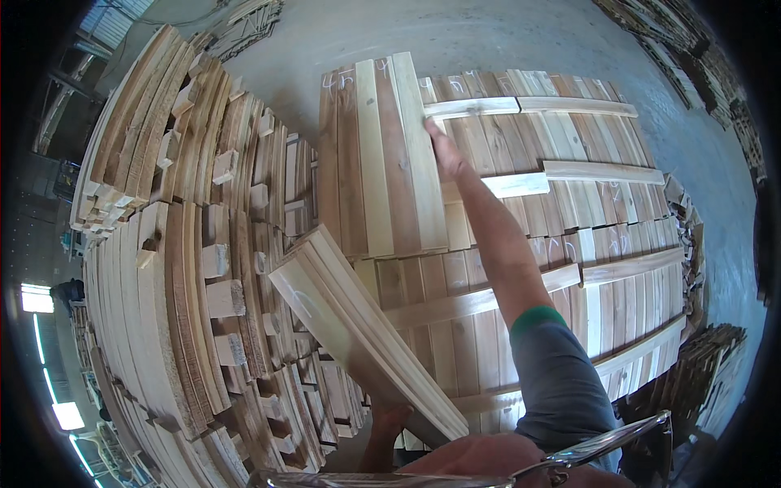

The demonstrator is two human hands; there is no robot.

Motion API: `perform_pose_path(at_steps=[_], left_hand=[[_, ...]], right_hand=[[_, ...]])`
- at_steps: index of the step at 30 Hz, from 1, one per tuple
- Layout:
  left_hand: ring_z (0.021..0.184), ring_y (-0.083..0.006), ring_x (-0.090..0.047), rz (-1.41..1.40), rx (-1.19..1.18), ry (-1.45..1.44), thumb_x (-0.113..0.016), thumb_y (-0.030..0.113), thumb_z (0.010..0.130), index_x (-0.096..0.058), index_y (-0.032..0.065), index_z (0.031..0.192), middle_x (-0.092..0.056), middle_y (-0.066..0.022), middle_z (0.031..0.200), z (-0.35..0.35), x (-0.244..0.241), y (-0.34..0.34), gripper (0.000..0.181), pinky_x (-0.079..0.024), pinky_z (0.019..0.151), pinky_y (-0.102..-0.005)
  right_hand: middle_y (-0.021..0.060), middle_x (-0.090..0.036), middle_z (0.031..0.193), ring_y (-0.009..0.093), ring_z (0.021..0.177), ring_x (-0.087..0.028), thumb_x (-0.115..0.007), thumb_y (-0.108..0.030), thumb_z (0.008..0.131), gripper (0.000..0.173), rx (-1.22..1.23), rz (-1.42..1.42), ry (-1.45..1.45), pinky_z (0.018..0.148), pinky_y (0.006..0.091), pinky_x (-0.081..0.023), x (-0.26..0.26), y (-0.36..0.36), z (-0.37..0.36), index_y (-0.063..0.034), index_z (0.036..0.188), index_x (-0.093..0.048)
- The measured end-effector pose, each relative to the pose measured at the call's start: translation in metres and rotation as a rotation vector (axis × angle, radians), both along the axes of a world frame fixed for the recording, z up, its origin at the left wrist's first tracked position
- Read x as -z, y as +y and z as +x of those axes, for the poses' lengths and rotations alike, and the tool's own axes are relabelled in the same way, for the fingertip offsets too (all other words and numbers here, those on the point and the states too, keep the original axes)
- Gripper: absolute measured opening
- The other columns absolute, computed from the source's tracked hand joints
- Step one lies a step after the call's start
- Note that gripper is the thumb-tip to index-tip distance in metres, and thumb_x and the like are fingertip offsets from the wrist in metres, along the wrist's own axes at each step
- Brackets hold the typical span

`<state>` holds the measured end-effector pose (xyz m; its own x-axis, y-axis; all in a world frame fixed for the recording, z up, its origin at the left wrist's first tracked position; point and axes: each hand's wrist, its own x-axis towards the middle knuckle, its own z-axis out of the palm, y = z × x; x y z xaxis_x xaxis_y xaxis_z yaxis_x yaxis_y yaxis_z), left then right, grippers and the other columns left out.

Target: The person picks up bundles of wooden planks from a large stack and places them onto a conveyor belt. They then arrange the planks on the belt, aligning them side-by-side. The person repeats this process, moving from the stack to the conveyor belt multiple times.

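Note:
My right hand (445,149) reaches out, its fingers against the right edge of the outermost light board in a row of wooden boards (381,158) laid side by side on the stack. Several of these boards bear chalk marks at their far ends. Low in the view, my left hand (392,418) is at the near end of a slanting bundle of wooden boards (366,341), holding it from the left and below; its fingers are mostly hidden. The bundle's far end rests by the row's near left corner. Light wooden strips (515,185) lie crosswise on the stack.
Tall stacks of lumber (177,305) with spacer blocks stand close on the left. The wide board stack (616,244) extends to the right. Scrap wood (711,366) lies at the lower right, and more lumber (689,61) is at the upper right on the concrete floor (488,30). An eyeglass frame crosses the bottom.

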<state>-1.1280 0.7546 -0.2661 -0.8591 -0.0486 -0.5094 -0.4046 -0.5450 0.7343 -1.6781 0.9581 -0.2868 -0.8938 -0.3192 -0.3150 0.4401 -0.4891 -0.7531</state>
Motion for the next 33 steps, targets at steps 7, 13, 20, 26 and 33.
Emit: perform_pose_path(at_steps=[7,13,20,26,33], left_hand=[[0.103,-0.0239,-0.068,-0.131,0.116,0.053,-0.075,0.004,0.075,-0.054,-0.0015,0.137,-0.066,-0.0099,0.117,-0.077,-0.049,0.027,0.065,-0.057,0.088,-0.0387],[0.113,-0.0249,-0.066,-0.029,0.166,0.201,-0.074,0.008,0.087,-0.047,-0.0014,0.144,-0.065,-0.0147,0.126,-0.178,-0.115,0.103,0.063,-0.056,0.097,-0.0409],[0.149,-0.0318,-0.037,-0.449,0.452,0.411,-0.065,0.032,0.103,-0.025,-0.0029,0.163,-0.039,-0.0246,0.158,-0.195,-0.076,0.138,0.080,-0.035,0.120,-0.0420],[0.161,-0.0454,-0.014,-1.537,0.745,0.289,-0.072,0.050,0.095,-0.030,0.0115,0.167,-0.017,-0.0236,0.174,-0.115,0.031,0.101,0.092,-0.007,0.121,-0.0771],[0.162,-0.0434,-0.014,-1.715,0.788,0.427,-0.070,0.062,0.088,-0.041,0.0207,0.162,-0.022,-0.0189,0.174,-0.106,0.079,0.081,0.090,-0.008,0.117,-0.0833]], right_hand=[[0.0193,-0.026,0.174,0.034,0.161,-0.021,-0.059,-0.055,0.104,0.087,-0.019,0.454,0.467,0.131,0.0441,-0.020,-0.059,0.039,0.148,-0.0005,0.165,-0.031],[0.0168,-0.024,0.174,0.031,0.158,-0.029,-0.086,-0.013,0.085,0.113,-0.435,0.265,0.500,0.124,0.0490,-0.036,-0.109,0.085,0.350,-0.0095,0.171,-0.014],[0.0111,-0.062,0.141,0.020,0.124,-0.061,-0.080,-0.028,0.080,0.097,0.022,0.201,0.165,0.105,0.0349,-0.049,-0.114,0.119,0.322,0.0006,0.162,-0.037],[0.0179,-0.063,0.140,0.026,0.126,-0.062,-0.079,-0.029,0.085,0.094,0.170,0.171,0.084,0.106,0.0403,-0.052,-0.077,0.110,0.190,0.0024,0.162,-0.036],[0.0234,-0.054,0.152,0.032,0.134,-0.058,-0.079,-0.038,0.086,0.095,0.038,0.118,0.007,0.111,0.0434,-0.052,-0.009,0.088,0.060,0.0032,0.160,-0.037]])
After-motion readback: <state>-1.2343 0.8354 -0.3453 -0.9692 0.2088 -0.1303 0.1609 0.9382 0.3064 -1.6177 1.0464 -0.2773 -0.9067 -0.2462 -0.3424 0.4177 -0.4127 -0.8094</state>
